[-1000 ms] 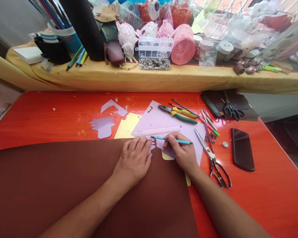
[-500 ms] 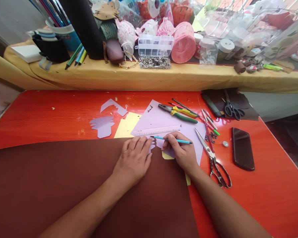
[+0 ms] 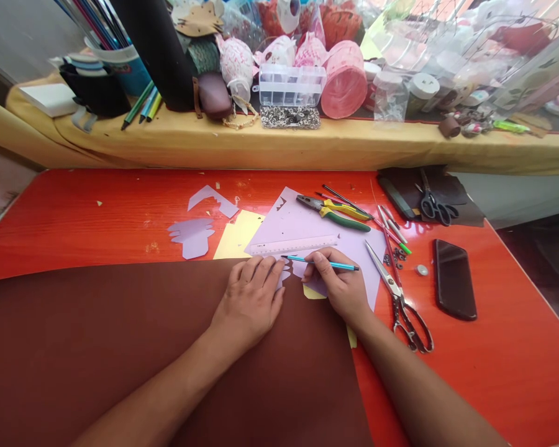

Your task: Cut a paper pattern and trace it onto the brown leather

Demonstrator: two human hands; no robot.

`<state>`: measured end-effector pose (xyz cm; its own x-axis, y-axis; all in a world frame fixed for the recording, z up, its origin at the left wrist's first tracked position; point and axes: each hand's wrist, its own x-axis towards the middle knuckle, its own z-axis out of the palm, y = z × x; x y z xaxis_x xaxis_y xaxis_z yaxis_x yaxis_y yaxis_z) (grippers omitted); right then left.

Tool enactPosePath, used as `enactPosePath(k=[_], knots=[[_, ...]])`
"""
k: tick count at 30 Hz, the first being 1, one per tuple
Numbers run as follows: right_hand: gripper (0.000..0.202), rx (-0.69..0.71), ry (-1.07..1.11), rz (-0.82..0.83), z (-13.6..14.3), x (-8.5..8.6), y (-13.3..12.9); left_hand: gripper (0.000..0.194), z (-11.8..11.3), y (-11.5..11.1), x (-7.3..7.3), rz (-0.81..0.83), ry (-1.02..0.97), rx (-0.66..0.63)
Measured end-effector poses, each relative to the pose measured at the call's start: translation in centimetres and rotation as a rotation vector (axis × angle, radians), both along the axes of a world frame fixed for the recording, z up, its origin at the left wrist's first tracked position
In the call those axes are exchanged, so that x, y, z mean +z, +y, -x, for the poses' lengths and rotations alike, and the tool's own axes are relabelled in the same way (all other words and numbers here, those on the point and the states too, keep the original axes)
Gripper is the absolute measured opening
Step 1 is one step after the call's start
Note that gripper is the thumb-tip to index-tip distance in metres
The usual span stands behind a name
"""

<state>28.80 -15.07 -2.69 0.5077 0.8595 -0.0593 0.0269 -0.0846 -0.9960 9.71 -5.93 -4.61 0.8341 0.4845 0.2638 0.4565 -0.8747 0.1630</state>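
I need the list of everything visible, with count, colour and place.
Table: one, red, centre.
Sheet: one, brown, foreground.
Pen: one, blue, right hand.
Paper: one, lilac, under pliers.
Cutouts: two, lilac, table's left.
Other paper: uncounted, yellow, beside lilac.
Ruler: one, clear, on paper.
Pliers: one, green-yellow, on paper.
Scissors: two, silver and black, right.
Phone: one, black, right.
Loose pens, rings: several, mixed, near scissors.
Dark material: uncounted, brown, upper right.
Shelf items: uncountable, mixed, behind table.
Left hand: one, bare, on sheet.
Right hand: one, bare, holding pen.
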Motion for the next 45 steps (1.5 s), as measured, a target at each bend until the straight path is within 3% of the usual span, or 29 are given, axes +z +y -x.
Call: enactPosePath(k=[45], knots=[[0.035, -0.002, -0.032, 0.021, 0.09, 0.23, -0.12, 0.044, 0.01, 0.01, 0.13, 0.014, 0.016, -0.002]])
